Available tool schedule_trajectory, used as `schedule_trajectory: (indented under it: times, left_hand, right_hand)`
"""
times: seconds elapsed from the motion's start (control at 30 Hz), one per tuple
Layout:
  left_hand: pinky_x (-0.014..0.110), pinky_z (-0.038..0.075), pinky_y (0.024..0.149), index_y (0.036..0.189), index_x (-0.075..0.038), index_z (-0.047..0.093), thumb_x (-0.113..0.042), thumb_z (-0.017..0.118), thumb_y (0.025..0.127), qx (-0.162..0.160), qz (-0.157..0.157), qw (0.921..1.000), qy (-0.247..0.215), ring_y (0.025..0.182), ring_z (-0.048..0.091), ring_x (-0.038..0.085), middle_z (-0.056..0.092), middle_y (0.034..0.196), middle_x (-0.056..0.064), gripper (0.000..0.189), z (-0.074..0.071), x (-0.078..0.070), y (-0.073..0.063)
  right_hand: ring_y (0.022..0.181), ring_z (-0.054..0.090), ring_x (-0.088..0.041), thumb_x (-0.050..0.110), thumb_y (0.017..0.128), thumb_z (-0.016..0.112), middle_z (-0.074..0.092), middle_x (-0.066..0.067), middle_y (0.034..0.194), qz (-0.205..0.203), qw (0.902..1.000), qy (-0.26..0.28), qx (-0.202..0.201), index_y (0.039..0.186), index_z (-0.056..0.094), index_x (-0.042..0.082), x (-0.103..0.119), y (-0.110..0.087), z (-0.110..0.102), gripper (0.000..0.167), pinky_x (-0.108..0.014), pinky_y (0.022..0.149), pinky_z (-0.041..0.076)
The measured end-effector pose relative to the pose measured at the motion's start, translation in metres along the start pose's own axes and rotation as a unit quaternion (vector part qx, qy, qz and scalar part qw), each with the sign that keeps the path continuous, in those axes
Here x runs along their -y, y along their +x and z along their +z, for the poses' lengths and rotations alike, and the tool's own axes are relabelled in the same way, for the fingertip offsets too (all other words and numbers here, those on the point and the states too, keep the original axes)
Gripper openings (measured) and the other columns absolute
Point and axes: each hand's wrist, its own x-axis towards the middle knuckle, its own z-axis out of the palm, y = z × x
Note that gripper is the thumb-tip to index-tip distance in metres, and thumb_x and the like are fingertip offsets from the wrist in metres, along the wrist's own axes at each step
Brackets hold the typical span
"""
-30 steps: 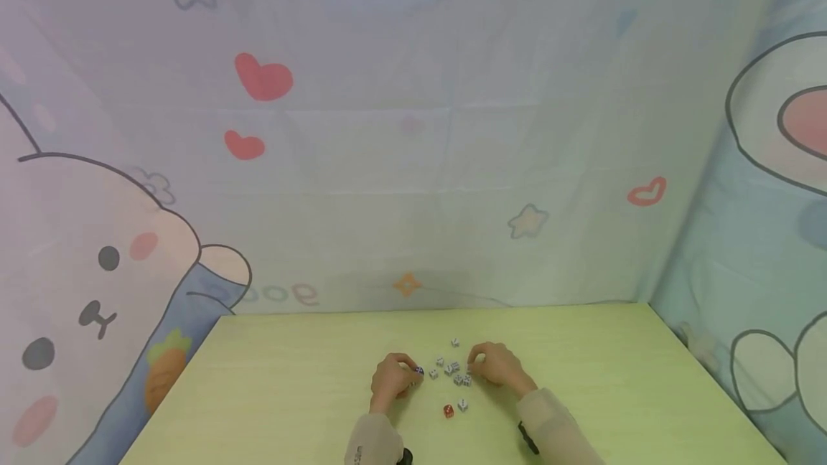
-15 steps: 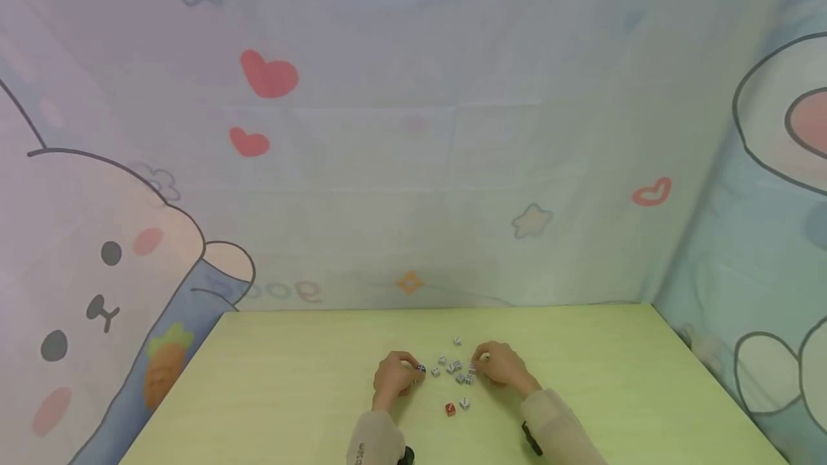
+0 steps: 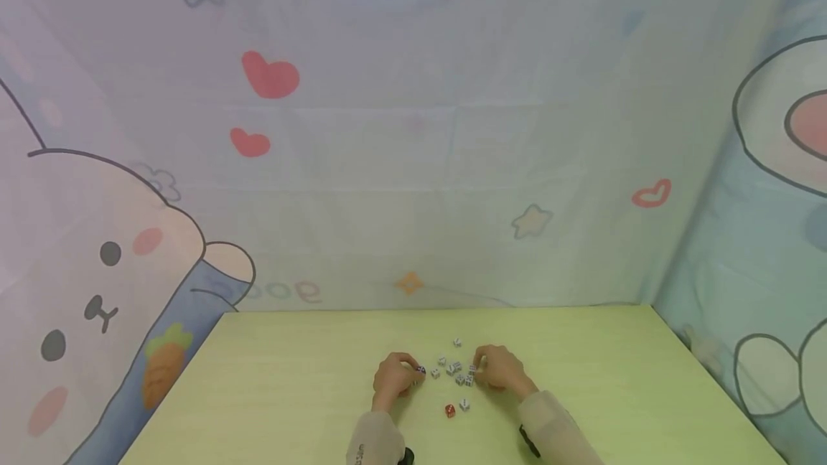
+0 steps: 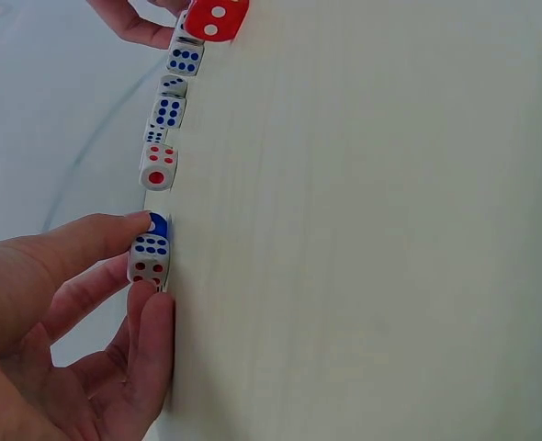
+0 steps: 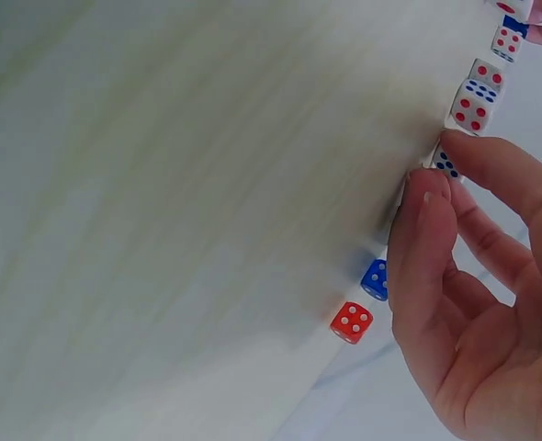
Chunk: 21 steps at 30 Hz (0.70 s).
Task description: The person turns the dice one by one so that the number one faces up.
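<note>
My left hand [image 3: 392,377] is at the left end of a loose scatter of small dice. In the left wrist view its fingertips pinch a blue die [image 4: 159,226] and a white die [image 4: 150,261] that sit against each other. My right hand [image 3: 502,368] is at the right side of the scatter, its fingertips pinching a white die [image 5: 446,164] low at the table. Beneath that hand, a blue die [image 5: 375,279] and a red die [image 5: 351,323] show in the right wrist view; the head view hides them.
Between the hands lie several white dice [image 3: 451,369], with one white die [image 3: 457,342] farther back. Closer to the person are a red die [image 3: 450,411] and a white die [image 3: 464,404]. A printed curtain [image 3: 413,128] hangs behind the pale yellow-green table [image 3: 291,379].
The white die at my right fingertips shows more than a second ago, and that hand has shifted slightly. My left hand keeps its pinch in place. The head view has shifted a little.
</note>
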Motion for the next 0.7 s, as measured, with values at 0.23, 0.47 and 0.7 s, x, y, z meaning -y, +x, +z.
schedule_trajectory:
  times: [0.23, 0.47, 0.7]
  left_hand:
    - [0.020, 0.036, 0.039, 0.078, -0.009, 0.066, -0.015, 0.071, 0.072, 0.004, 0.003, 1.0000, -0.003, 0.041, 0.042, 0.009, 0.060, 0.063, 0.003, 0.010, 0.0000, -0.0003, 0.0006]
    - [0.020, 0.034, 0.039, 0.078, -0.009, 0.066, -0.015, 0.070, 0.072, 0.000, 0.002, 1.0000, -0.002, 0.039, 0.041, 0.008, 0.059, 0.061, 0.001, 0.010, -0.0007, -0.0022, 0.0007]
    - [0.020, 0.035, 0.039, 0.078, -0.010, 0.066, -0.016, 0.071, 0.071, 0.002, -0.008, 1.0000, -0.002, 0.040, 0.042, 0.008, 0.060, 0.062, 0.002, 0.010, -0.0014, -0.0016, 0.0010]
  right_hand:
    - [0.039, 0.042, -0.007, 0.013, 0.074, 0.068, 0.053, 0.001, 0.055, 0.004, 0.9999, -0.006, -0.012, 0.083, 0.061, 0.008, 0.0001, -0.0003, -0.0007, 0.012, -0.016, 0.037, 0.033]
    - [0.039, 0.041, -0.007, 0.012, 0.074, 0.068, 0.052, 0.001, 0.055, 0.005, 0.9997, -0.001, -0.023, 0.081, 0.060, 0.008, 0.0009, -0.0012, -0.0023, 0.011, -0.016, 0.036, 0.032]
    - [0.040, 0.044, -0.008, 0.014, 0.074, 0.069, 0.055, 0.001, 0.059, 0.015, 0.9996, -0.007, -0.025, 0.080, 0.060, 0.008, 0.0026, -0.0020, -0.0027, 0.012, -0.017, 0.037, 0.035]
